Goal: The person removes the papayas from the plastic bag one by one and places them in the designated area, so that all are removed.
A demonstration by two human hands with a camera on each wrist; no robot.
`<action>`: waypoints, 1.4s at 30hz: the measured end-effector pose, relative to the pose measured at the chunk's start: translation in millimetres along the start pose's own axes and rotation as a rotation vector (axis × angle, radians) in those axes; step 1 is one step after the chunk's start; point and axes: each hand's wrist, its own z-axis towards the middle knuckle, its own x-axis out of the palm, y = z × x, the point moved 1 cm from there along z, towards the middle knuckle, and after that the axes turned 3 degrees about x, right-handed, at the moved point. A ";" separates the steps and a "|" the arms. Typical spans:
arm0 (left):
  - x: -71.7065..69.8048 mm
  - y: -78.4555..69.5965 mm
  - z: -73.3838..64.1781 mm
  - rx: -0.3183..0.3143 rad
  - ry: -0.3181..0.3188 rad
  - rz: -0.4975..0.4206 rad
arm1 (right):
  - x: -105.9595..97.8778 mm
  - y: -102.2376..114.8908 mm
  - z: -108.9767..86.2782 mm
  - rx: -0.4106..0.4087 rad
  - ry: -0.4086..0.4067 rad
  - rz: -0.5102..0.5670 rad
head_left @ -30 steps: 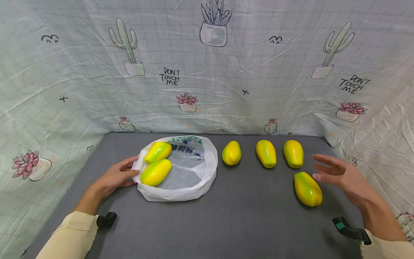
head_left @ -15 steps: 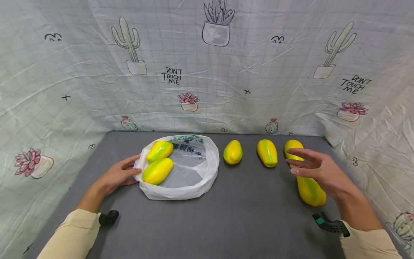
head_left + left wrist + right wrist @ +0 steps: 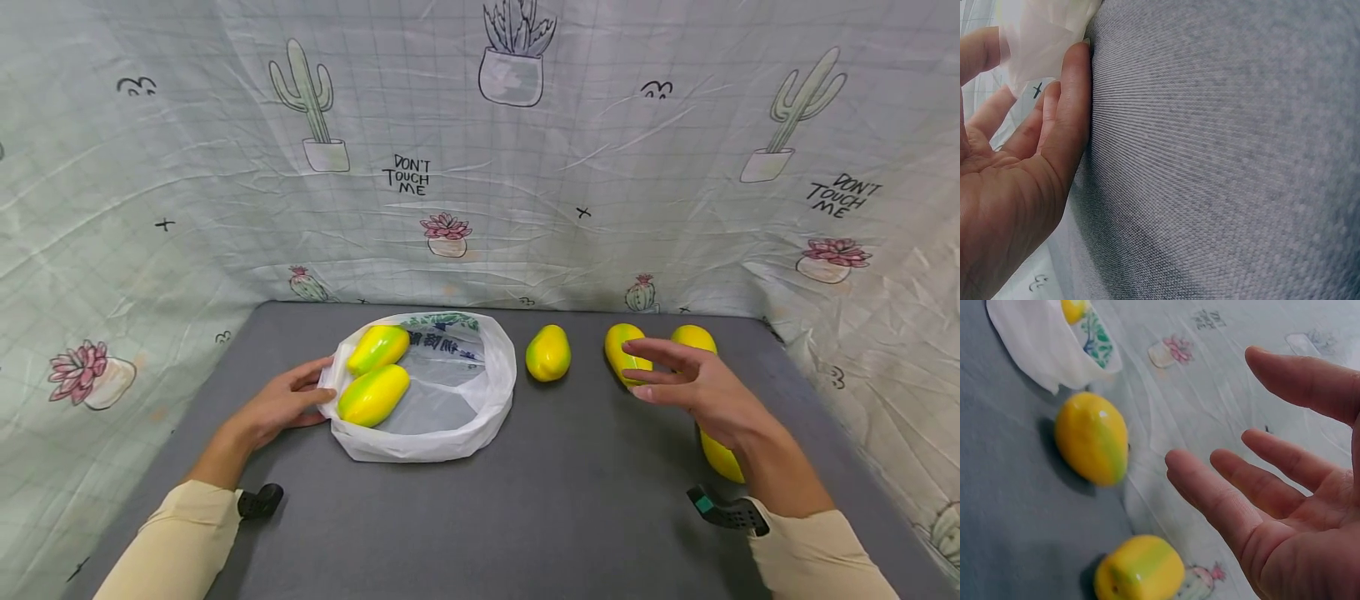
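Observation:
A white plastic bag (image 3: 427, 448) stands on the grey tabletop with its mouth spread. Two glossy yellow-green papayas, one front (image 3: 373, 396) and one rear (image 3: 377, 348), lie in its left half. My left hand (image 3: 288, 400) holds the bag's left side between thumb and fingers; in the left wrist view that hand (image 3: 1029, 169) rests low by the cloth. My right hand (image 3: 701, 387) hovers with spread fingers and nothing in them. Its fingertips overlap a papaya (image 3: 621, 340) in the head view. In the right wrist view the hand (image 3: 1285, 506) is apart from the papayas.
Another papaya (image 3: 548, 353) lies just right of the bag. Two more, a rear one (image 3: 694, 337) and a front one (image 3: 722, 458), are partly hidden by my right hand and arm. A printed cloth (image 3: 570, 175) hangs behind and around the grey tabletop (image 3: 495, 533).
My right hand has moved left from beside the rightmost papayas, across them, to the papaya in the middle of the right-hand group. The left hand keeps its hold on the bag.

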 end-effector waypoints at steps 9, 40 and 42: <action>-0.5 3.0 2.7 -0.019 -0.012 0.014 | 32.0 6.5 23.7 -0.020 0.073 0.044; 3.6 2.8 5.9 -0.021 -0.039 -0.009 | 169.7 43.0 128.5 0.078 0.225 0.270; 3.1 2.5 6.0 -0.022 -0.041 -0.009 | 179.9 45.6 135.9 0.101 0.212 0.275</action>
